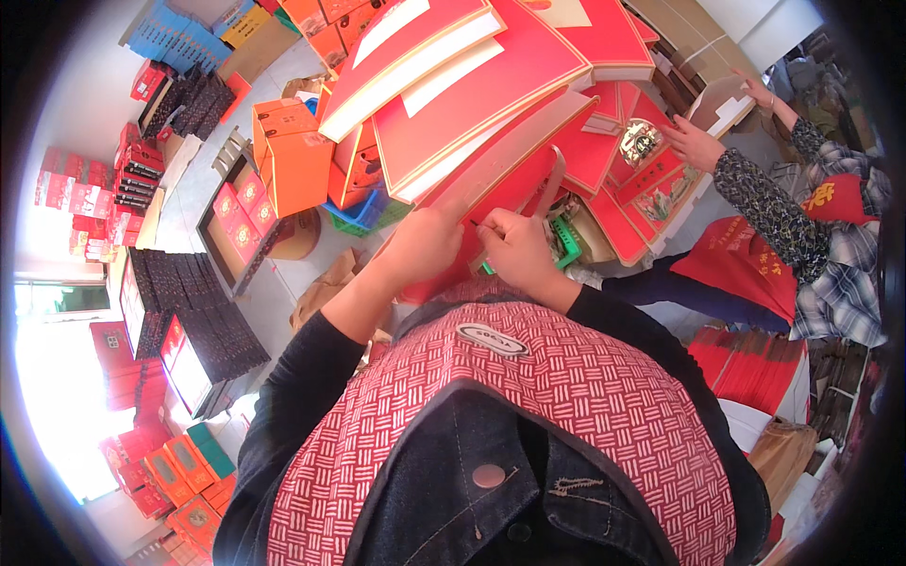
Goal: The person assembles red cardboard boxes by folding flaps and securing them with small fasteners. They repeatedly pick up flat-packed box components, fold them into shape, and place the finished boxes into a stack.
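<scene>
Directly in front of me a red cardboard box piece (500,179) stands tilted, with a shiny pale edge along its top. My left hand (425,243) is closed on its near left end, thumb pointing up along the edge. Close beside it, my right hand (519,250) has its fingers curled against the red face. A small dark tip shows at its fingers, but what it pinches is hidden. A pale curved strip (553,184) rises just beyond that hand. Large red panels with gold borders (481,104) lie stacked behind, their white edges showing.
Orange boxes (297,156) stand left of the stack, above blue and green crates (363,212). At right, another person's hands (694,143) reach over a decorated red box (651,189). Dark stacked boxes (193,307) fill the left side; red sheets (750,368) are piled at right.
</scene>
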The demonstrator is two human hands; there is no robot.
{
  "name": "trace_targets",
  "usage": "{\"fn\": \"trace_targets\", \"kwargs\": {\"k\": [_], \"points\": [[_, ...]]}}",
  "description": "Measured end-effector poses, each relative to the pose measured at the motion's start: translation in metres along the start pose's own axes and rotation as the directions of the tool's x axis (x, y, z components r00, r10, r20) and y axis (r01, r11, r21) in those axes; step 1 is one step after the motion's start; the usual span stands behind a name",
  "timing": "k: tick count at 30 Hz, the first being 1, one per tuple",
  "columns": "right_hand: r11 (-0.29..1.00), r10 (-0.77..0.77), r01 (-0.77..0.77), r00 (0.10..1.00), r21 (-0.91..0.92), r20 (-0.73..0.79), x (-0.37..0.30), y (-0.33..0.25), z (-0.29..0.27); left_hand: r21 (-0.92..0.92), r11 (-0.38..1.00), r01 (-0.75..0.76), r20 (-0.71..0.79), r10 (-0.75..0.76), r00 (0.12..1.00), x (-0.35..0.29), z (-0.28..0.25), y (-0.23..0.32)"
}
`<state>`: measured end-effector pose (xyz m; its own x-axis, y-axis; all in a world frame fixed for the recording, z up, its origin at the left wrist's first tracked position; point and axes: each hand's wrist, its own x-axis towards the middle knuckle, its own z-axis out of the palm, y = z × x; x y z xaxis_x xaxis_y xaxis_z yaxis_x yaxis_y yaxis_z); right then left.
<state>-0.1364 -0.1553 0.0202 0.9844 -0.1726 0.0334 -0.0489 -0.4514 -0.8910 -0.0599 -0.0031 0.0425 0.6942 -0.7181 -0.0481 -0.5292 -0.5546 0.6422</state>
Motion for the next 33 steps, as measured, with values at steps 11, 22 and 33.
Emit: {"fn": "trace_targets", "kwargs": {"k": [11, 22, 33], "points": [[0.927, -0.333, 0.320, 0.942, -0.195, -0.038, 0.006, 0.008, 0.009, 0.016, 1.000, -0.002, -0.011, 0.002, 1.000, 0.002, 0.002, 0.007], [0.974, 0.147, -0.152, 0.988, 0.167, 0.044, 0.013, 0.021, 0.011, -0.320, 0.947, 0.004, -0.103, -0.039, 0.994, 0.002, 0.003, 0.004], [0.744, 0.191, -0.486, 0.813, 0.459, 0.550, -0.001, 0.029, -0.019, -0.676, 0.640, 0.365, 0.297, -0.216, 0.930, 0.008, 0.043, -0.006]]}}
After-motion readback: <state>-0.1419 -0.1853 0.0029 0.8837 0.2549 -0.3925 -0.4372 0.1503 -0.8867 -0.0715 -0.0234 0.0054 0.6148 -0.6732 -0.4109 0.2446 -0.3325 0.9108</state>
